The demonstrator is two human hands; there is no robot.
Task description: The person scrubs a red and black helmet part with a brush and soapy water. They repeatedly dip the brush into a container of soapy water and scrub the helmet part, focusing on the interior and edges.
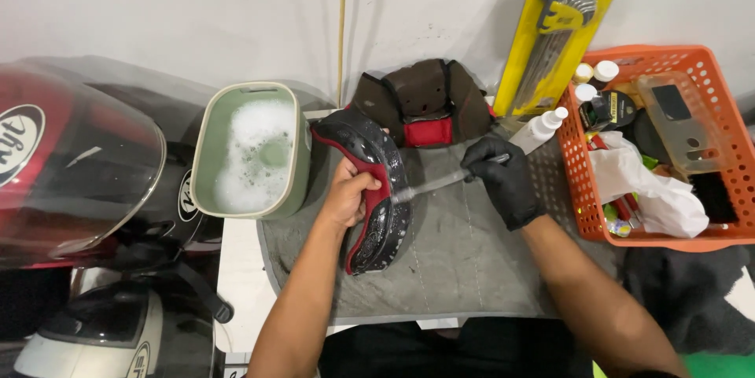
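My bare left hand point(348, 193) grips a curved black helmet pad with red trim point(376, 189), holding it on edge over a grey towel point(448, 260). My right hand point(503, 177), in a black glove, holds a thin brush with a clear handle point(440, 183). The brush tip touches the pad's inner face. A second pad, brown with a red patch point(425, 103), lies at the towel's far edge.
A green tub of soapy water point(253, 150) stands left of the towel. Helmets point(71, 165) crowd the left side. An orange basket point(661, 142) with bottles, rags and a brush sits on the right, a yellow pack of hex keys point(558, 24) against the wall.
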